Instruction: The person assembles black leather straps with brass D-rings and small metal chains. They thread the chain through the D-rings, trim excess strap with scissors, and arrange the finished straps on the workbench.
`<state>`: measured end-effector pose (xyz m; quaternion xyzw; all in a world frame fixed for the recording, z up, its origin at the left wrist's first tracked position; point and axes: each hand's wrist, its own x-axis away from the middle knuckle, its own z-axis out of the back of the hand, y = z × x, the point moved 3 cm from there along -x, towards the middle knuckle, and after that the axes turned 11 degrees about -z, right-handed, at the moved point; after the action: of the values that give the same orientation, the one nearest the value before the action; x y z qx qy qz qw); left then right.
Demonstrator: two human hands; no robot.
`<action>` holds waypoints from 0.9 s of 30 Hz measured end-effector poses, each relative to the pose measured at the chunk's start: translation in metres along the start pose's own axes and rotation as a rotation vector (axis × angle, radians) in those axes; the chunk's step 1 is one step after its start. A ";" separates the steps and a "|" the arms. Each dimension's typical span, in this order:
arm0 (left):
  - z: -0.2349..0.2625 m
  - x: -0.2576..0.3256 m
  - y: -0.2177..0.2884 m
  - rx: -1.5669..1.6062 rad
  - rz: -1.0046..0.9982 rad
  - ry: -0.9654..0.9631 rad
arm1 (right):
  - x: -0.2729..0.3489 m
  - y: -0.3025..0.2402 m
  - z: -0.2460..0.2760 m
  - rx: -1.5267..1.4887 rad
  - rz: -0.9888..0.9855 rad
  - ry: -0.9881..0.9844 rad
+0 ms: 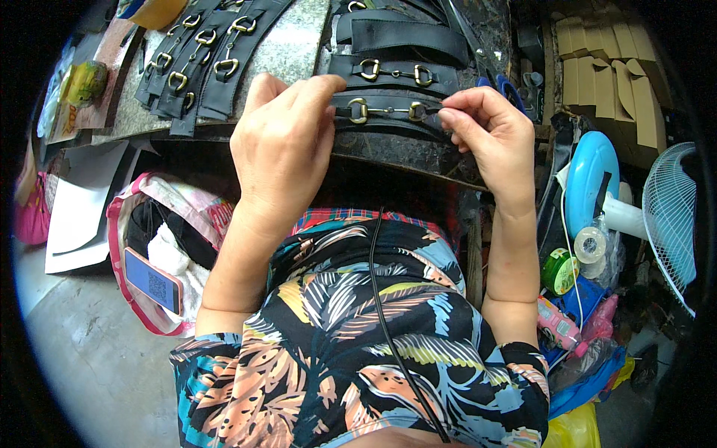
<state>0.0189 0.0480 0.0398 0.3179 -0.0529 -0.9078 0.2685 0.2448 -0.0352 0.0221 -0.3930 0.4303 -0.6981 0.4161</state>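
A black leather strap [387, 124] with a gold-and-silver horsebit buckle [385, 110] lies at the table's near edge, between my hands. My left hand [284, 142] is closed at the strap's left end, its fingertips partly hidden behind the hand. With thumb and forefinger, my right hand [489, 138] pinches the short black end beside the right ring. Just beyond lies a second black strap [394, 73] with the same kind of buckle. Farther back are plain black leather strips [407, 39].
Several finished-looking buckled straps [202, 56] overlap on the pale stone slab [291, 45] at left. Blue-handled scissors [509, 93] lie right of the work. Folded brown cardboard pieces [612, 82] and a fan [668, 216] stand at right. A bag with a phone [153, 280] sits lower left.
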 end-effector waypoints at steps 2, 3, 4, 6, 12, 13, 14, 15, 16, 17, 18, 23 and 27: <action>0.001 -0.003 0.006 -0.108 -0.058 -0.032 | -0.001 0.001 0.001 -0.094 -0.048 -0.042; -0.001 -0.006 0.011 -0.122 -0.105 0.031 | -0.001 0.000 0.000 -0.106 -0.037 -0.050; -0.003 -0.009 0.014 -0.090 -0.128 0.101 | -0.002 -0.002 -0.001 -0.130 -0.019 -0.057; -0.019 -0.016 0.022 0.384 -0.172 0.170 | -0.002 -0.003 -0.005 -0.167 -0.033 -0.105; -0.050 -0.022 0.011 1.041 0.256 0.028 | -0.006 -0.008 -0.009 -0.323 -0.043 -0.139; -0.050 -0.022 0.010 1.082 0.256 0.050 | -0.006 -0.009 -0.007 -0.381 -0.038 -0.154; -0.050 -0.023 0.008 1.079 0.251 0.034 | -0.007 -0.008 -0.007 -0.376 -0.057 -0.159; -0.049 -0.023 0.008 1.086 0.236 0.029 | -0.007 -0.008 -0.006 -0.388 -0.061 -0.175; -0.048 -0.024 0.007 1.091 0.224 0.026 | -0.007 -0.008 -0.005 -0.404 -0.061 -0.190; -0.047 -0.024 0.006 1.093 0.229 0.006 | -0.008 -0.007 -0.005 -0.375 -0.063 -0.193; -0.047 -0.023 0.006 1.095 0.236 -0.013 | -0.008 -0.007 -0.005 -0.350 -0.063 -0.193; -0.045 -0.026 0.001 0.997 0.109 -0.049 | -0.008 -0.004 -0.009 -0.403 -0.103 -0.257; -0.043 -0.027 0.004 0.952 0.098 0.056 | -0.006 -0.005 -0.015 -0.425 -0.100 -0.239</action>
<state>0.0644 0.0620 0.0213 0.4269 -0.4703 -0.7601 0.1370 0.2324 -0.0246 0.0209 -0.5721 0.4954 -0.5601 0.3369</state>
